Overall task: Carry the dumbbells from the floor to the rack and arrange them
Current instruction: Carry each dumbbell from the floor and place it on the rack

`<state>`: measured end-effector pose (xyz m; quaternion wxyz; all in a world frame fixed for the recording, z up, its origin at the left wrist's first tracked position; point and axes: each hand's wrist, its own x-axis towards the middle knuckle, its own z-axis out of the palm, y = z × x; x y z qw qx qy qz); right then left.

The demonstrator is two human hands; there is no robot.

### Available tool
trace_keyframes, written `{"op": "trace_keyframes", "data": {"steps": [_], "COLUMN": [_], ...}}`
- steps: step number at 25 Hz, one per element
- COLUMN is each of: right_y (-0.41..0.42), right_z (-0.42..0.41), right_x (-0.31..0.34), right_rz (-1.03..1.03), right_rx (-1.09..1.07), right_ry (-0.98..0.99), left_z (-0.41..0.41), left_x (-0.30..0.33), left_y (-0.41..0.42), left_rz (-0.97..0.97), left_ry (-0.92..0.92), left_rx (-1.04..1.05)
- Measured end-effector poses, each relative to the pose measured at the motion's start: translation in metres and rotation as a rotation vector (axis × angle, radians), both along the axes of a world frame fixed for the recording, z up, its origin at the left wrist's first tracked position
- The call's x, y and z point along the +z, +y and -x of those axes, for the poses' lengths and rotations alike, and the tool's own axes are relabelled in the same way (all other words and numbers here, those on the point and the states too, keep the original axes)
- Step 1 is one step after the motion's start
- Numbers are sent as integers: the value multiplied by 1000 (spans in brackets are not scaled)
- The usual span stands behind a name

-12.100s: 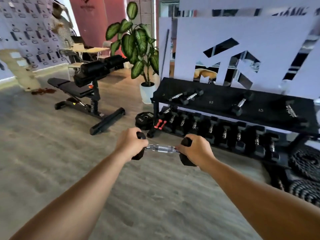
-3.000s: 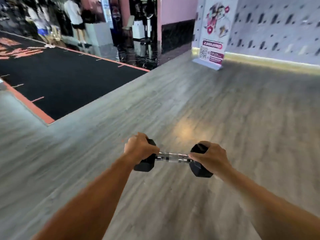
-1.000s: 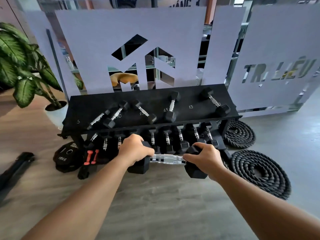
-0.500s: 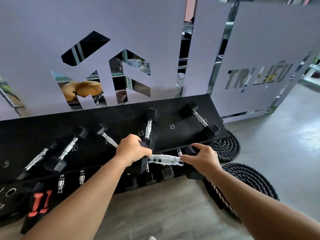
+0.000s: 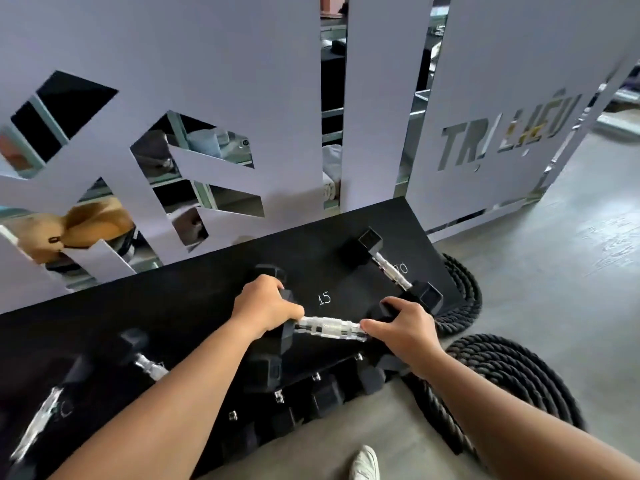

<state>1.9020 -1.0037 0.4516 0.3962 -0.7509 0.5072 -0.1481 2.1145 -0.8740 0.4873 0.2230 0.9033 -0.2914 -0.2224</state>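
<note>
A black hex dumbbell (image 5: 329, 329) is being held crosswise over the front edge of the rack (image 5: 207, 306), near the chalked "15" (image 5: 324, 298). Its left head is being gripped by the left hand (image 5: 265, 308), its right head by the right hand (image 5: 403, 323), fingers curled over each. Another dumbbell (image 5: 394, 271) is lying at an angle on the top shelf just beyond. Coiled battle ropes (image 5: 502, 368) are lying on the floor (image 5: 554, 289) beside the rack.
</note>
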Motion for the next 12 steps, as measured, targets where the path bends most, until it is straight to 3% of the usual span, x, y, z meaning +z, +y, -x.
{"op": "trace_keyframes", "data": {"steps": [6, 12], "right_y": [-91, -123], "right_z": [-49, -86], "right_x": [-38, -75], "right_rz": [-98, -172], "right_rx": [-72, -241], "right_ry": [-4, 5], "left_z": [-55, -101], "left_x": [-22, -48], "left_y": [-107, -189], "left_rz": [-91, -176], "left_ry": [-37, -90], "left_rx": [-76, -237]}}
